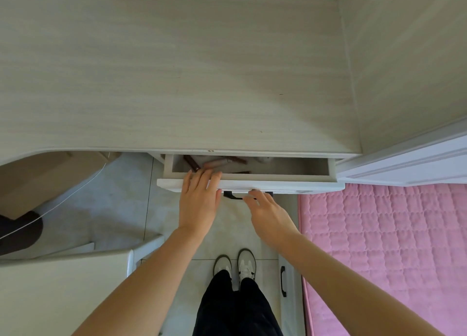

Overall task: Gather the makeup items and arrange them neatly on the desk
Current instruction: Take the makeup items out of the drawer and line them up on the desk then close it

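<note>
A white drawer [278, 184] under the pale wood desk [177, 70] stands partly pulled out. Inside lie several makeup items: a dark brown tube [191, 162], a pink tube [217, 162] and a reddish-brown stick [238, 160], mostly hidden under the desk edge. My left hand [198, 201] reaches over the drawer's front edge, its straight fingers at the left end of the opening. My right hand [267, 215] hovers by the black drawer handle [231, 195], fingers loosely curled, holding nothing.
A pink quilted bed [379, 247] lies at the right, against a white panel [404, 163]. A white chair [75, 285] stands at the lower left. A cardboard box [38, 178] and a white cable sit under the desk. My shoes [235, 263] are on the tiled floor.
</note>
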The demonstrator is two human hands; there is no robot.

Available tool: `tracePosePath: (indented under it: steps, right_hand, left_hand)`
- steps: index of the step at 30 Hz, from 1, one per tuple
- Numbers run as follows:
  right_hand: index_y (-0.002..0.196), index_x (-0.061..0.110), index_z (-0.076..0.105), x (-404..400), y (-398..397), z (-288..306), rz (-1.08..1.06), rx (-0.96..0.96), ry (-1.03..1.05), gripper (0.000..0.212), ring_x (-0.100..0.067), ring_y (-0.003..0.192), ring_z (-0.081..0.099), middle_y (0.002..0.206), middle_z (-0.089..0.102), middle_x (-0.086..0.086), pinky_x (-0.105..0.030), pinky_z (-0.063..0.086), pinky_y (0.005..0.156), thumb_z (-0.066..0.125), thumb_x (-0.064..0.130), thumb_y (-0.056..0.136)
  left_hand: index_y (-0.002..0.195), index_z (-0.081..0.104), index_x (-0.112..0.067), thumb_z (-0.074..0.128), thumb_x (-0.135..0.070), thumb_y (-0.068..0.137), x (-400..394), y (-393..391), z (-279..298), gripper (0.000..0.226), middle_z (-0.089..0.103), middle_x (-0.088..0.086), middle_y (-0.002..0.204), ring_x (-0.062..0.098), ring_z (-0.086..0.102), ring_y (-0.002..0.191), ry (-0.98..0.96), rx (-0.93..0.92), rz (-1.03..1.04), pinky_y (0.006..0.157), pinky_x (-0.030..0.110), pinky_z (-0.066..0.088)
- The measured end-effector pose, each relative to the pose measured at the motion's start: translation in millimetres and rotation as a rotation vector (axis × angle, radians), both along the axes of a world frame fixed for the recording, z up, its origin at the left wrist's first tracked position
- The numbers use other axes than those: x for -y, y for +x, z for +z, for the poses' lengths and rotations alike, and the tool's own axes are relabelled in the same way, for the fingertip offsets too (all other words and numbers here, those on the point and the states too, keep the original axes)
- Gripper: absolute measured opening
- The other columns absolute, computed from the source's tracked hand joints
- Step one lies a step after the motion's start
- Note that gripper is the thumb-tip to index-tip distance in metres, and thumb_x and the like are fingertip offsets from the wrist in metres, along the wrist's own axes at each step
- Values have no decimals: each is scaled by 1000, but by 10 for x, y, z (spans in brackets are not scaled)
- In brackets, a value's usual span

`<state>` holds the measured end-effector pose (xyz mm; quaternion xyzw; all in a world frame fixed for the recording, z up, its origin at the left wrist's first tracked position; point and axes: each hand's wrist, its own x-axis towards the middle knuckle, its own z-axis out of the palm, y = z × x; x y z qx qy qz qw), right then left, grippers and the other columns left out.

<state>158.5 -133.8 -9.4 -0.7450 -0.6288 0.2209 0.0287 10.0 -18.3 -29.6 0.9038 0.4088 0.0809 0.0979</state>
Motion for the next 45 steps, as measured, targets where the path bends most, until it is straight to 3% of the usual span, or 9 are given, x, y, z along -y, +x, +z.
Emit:
tracePosePath:
  steps: [2, 4, 8, 13, 18, 25, 45]
  right_hand:
    - [109, 8, 66, 25, 16, 52, -13, 30, 124, 55, -26, 94, 64, 113, 62, -8, -30, 53, 57, 69, -11, 57]
    - [101, 10, 69, 42, 67, 84, -15, 91, 219, 56, -24, 79, 64, 99, 66, -5, -28, 50, 54, 73, -10, 50]
    - [111, 11, 66, 6, 196, 119, -55, 184, 279, 59, -30, 87, 59, 104, 63, -8, -38, 51, 69, 70, -8, 56]
    - [121, 14, 60, 126, 323, -2, -67, 270, 96, 63, -34, 102, 60, 108, 64, -8, -54, 47, 91, 79, 3, 62]
    - [123, 17, 58, 366, 333, 1, -47, 268, 2, 69, -32, 95, 63, 104, 65, -6, -55, 48, 89, 80, 2, 59]
    - [119, 20, 59, 689, 190, -12, -20, 288, 36, 71, -29, 86, 62, 101, 65, -4, -49, 51, 83, 82, 3, 55]
    - [119, 25, 56, 1560, -189, 133, 100, 235, -127, 77, -23, 79, 61, 98, 63, 1, -38, 50, 65, 87, 10, 51]
  left_hand:
    - [119, 55, -14, 64, -17, 85, 37, -31, -6, 35, 59, 4, 119, 27, 52, 114, -3, -6, -5, 106, 45, 35]
    - [118, 56, -13, 65, -18, 84, 66, -54, -6, 35, 60, 6, 119, 27, 54, 112, 8, -13, -8, 101, 43, 39]
    - [117, 59, -14, 66, -19, 83, 120, -87, 9, 35, 61, 6, 118, 26, 55, 111, -1, -16, -10, 100, 42, 41]
    - [119, 58, -14, 69, -18, 82, 252, -179, 15, 39, 61, 5, 118, 26, 56, 111, -18, -18, -15, 100, 42, 41]
    - [118, 60, -14, 74, -17, 78, 389, -299, 34, 42, 63, 3, 113, 27, 57, 104, -23, -20, -42, 95, 41, 43]
    - [109, 66, -12, 82, -15, 69, 600, -504, 123, 42, 67, 2, 101, 28, 60, 91, -71, 8, -115, 82, 42, 51]
    - [106, 69, -14, 88, -21, 61, 1342, -1043, 235, 49, 68, -1, 98, 24, 63, 90, -254, -78, -213, 75, 37, 53]
